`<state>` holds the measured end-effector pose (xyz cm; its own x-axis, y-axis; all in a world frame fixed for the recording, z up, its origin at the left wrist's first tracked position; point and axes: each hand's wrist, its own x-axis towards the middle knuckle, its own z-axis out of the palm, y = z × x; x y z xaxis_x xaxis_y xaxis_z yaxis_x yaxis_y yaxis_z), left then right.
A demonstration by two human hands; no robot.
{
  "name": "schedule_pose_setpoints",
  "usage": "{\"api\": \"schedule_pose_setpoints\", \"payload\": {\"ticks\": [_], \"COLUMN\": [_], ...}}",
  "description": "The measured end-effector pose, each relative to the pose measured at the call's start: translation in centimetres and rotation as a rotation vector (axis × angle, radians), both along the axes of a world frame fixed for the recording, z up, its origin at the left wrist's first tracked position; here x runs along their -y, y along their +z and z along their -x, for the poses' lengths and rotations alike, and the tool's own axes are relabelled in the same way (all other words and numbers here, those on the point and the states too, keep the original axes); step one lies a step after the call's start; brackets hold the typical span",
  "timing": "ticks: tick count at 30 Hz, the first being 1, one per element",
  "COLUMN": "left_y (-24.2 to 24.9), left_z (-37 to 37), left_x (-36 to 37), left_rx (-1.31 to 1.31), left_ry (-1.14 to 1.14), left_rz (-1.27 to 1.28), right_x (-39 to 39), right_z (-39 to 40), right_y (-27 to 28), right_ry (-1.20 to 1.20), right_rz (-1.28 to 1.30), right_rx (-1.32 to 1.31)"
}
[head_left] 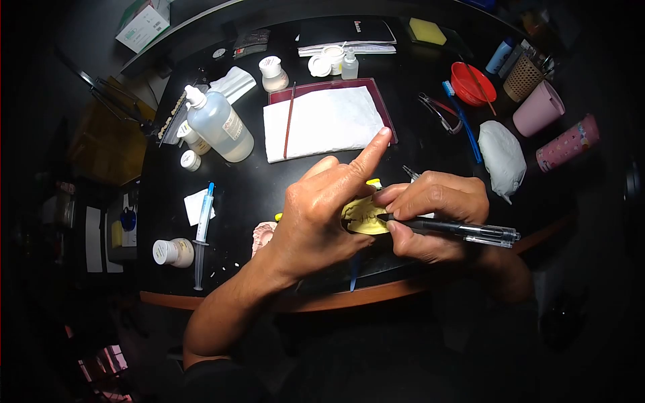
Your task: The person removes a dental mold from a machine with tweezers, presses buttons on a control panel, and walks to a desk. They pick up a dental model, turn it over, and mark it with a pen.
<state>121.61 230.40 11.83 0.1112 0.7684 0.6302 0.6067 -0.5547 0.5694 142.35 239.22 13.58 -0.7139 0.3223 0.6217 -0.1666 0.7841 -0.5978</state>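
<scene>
My left hand holds a yellow dental cast from its left side, with the index finger stretched out away from it. Dark hand-drawn lines run across the cast's face. In my right hand is a black pen, its tip touching the cast near those lines. The right fingers also rest against the cast's edge. Partly hidden behind my left wrist, a pink dental cast lies on the table. Much of the yellow cast is covered by my fingers.
A folded white cloth bears a thin brush. To the left stand a squeeze bottle, a syringe and a jar. On the right are a red bowl, a blue toothbrush and a white bag.
</scene>
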Motion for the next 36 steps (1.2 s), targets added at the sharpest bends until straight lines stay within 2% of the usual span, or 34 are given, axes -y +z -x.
{"api": "schedule_pose_setpoints", "payload": {"ticks": [36], "left_y": [0.17], "left_z": [-0.02], "left_x": [-0.06], "left_rx": [-0.005], "left_ry": [0.004], "left_rz": [-0.021], "right_x": [0.15], "right_z": [0.14], "right_y": [-0.11], "right_ry": [-0.016], "right_rz": [-0.011], "right_rx": [-0.018]}}
